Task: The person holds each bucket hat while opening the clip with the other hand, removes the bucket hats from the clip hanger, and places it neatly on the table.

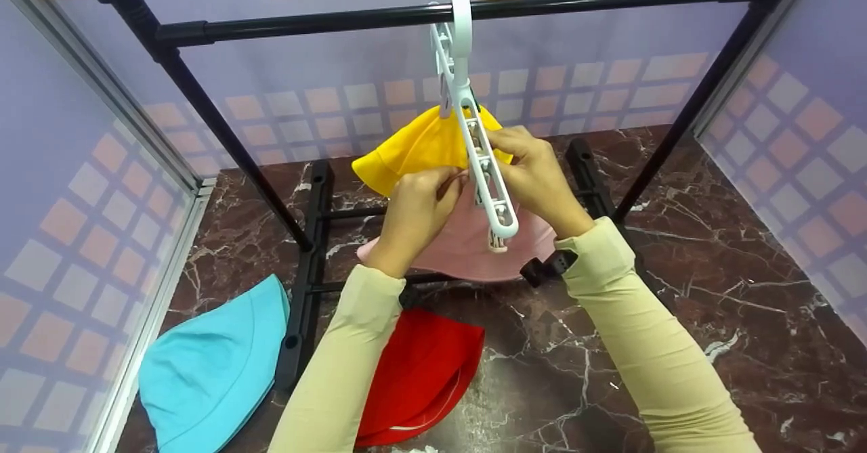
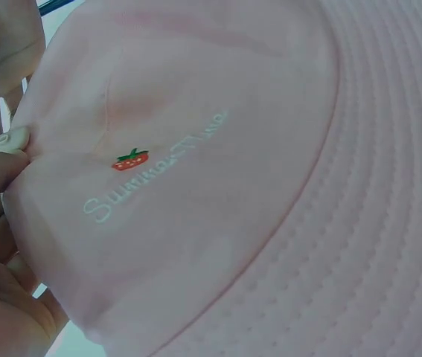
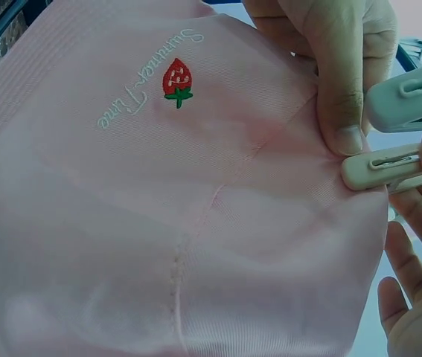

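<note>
A pink bucket hat (image 1: 467, 250) with a strawberry and "Summer Time" stitched on it is held up under a white clip hanger (image 1: 498, 189). My left hand (image 1: 420, 202) pinches the crown's top. My right hand (image 1: 538, 172) pinches a beige clip (image 3: 378, 167) by its outer end, and the clip's other end lies against the hat's crown. Whether it grips the fabric I cannot tell. A second clip (image 3: 411, 97) sits beside it. Behind, a yellow hat (image 1: 413, 148) hangs at the hanger's far part. The hanger hides some of my right fingertips.
The hanger hooks over a black rack's top bar (image 1: 325, 23). On the dark marbled floor (image 1: 711, 290) lie a turquoise hat (image 1: 210, 365) at the left and a red hat (image 1: 427, 378) near my left forearm. Tile-patterned walls (image 1: 74, 236) stand around the rack.
</note>
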`<state>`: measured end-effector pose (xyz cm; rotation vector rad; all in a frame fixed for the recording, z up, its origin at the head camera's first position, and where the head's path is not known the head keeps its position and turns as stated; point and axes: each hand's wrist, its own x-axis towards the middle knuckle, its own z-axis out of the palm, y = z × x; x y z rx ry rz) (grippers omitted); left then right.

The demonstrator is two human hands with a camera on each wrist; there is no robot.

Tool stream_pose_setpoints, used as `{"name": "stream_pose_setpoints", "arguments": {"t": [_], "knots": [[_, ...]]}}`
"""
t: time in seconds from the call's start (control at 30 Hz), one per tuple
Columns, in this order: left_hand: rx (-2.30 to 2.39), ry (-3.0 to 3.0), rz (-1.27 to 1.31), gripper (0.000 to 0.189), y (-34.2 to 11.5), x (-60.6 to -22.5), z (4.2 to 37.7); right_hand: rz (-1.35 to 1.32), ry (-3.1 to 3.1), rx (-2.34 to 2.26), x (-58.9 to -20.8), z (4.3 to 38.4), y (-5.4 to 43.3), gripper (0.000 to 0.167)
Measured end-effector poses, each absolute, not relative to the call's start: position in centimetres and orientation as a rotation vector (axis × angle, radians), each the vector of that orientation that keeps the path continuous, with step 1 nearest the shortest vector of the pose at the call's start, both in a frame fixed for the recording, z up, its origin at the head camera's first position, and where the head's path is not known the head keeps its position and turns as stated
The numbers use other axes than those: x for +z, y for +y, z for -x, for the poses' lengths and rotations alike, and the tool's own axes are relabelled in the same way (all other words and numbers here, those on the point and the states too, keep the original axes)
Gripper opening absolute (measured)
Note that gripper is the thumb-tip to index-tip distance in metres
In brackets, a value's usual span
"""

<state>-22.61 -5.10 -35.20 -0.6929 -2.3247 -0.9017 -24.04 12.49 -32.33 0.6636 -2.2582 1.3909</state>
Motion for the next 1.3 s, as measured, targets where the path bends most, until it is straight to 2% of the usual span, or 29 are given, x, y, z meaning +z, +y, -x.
{"name": "stream_pose_setpoints", "arguments": {"t": [0.33,1.3], "knots": [[-0.919,-2.386,0.670,0.017,-5.0,-35.4,22.6,-0.670,-2.227,1.405,-32.3,24.0,12.3,0.023],[-0.928,-2.379,0.706,0.019,-5.3,-36.3,22.4,-0.680,-2.190,1.407,-32.6,23.9,12.3,0.026]]}}
